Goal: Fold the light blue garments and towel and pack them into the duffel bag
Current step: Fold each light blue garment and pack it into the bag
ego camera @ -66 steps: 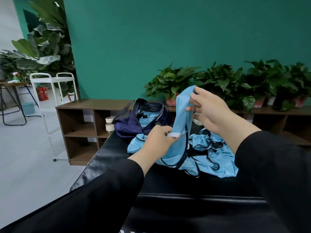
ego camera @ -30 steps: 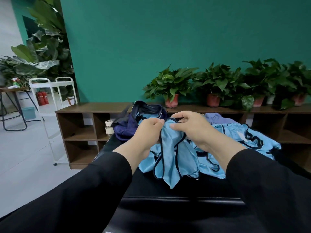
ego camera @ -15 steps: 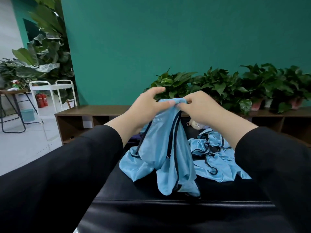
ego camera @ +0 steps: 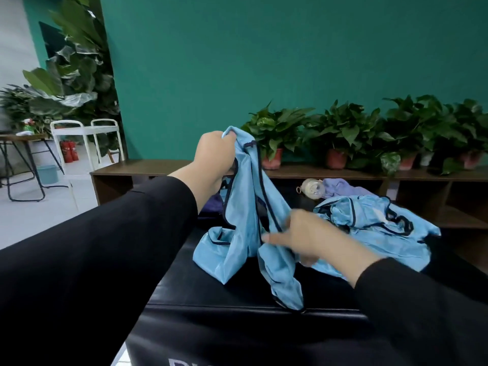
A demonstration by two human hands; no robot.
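Note:
My left hand (ego camera: 215, 154) grips the top edge of a light blue garment (ego camera: 245, 207) with dark piping and holds it up above the black padded table (ego camera: 237, 291). The cloth hangs down and its lower end lies on the table. My right hand (ego camera: 298, 236) is lower, blurred, with fingers stretched toward the hanging cloth at its piping. A second light blue garment (ego camera: 375, 220) lies crumpled on the table to the right. A lavender towel (ego camera: 340, 187) lies behind it. The navy duffel bag (ego camera: 215, 206) is mostly hidden behind my left wrist and the cloth.
A small clear bottle (ego camera: 311, 188) lies on the table near the towel. Behind the table runs a low wooden shelf unit (ego camera: 148, 167) with several potted plants (ego camera: 277, 133). A white cart (ego camera: 87, 130) and a stool stand on the floor at left.
My right hand let go of the garment's top edge and dropped down along the hanging cloth. My left hand still holds the top, shifted left. The second garment and towel came into view.

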